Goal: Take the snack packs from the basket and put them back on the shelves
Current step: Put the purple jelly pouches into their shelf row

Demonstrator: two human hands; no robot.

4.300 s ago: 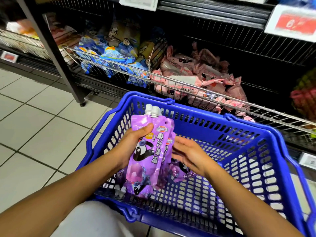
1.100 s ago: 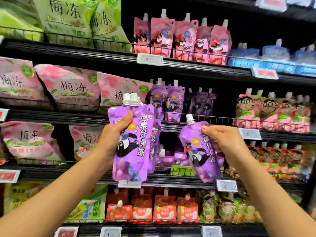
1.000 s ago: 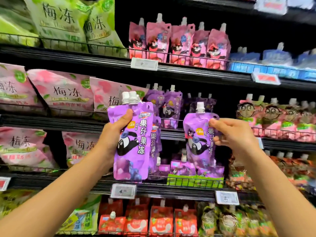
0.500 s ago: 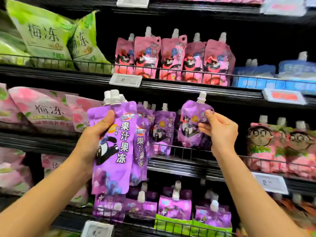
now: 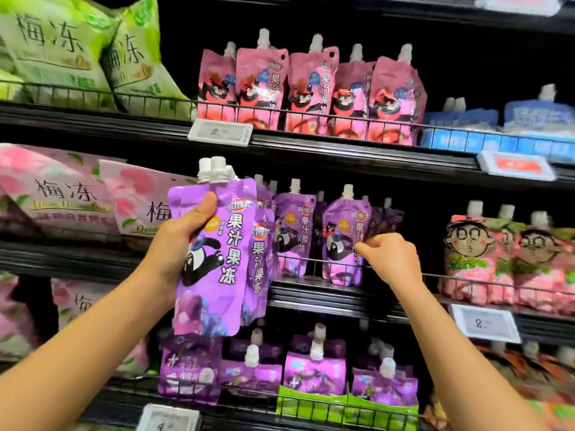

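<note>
Right hand (image 5: 389, 256) pinching the edge of the purple pouch (image 5: 343, 241) now standing behind the shelf rail (image 5: 435, 276); seat it upright before letting go, left hand (image 5: 177, 244) clamped on the remaining stack (image 5: 217, 259).

Black metal store shelving (image 5: 311, 150) fills the view — several tiers, each with a thin wire front rail (image 5: 311, 115). White rectangular price tags (image 5: 220, 132) are clipped to the shelf edges, one red-faced tag (image 5: 516, 164) at right. Dark back panel (image 5: 466, 57), stock lit from the front.
</note>
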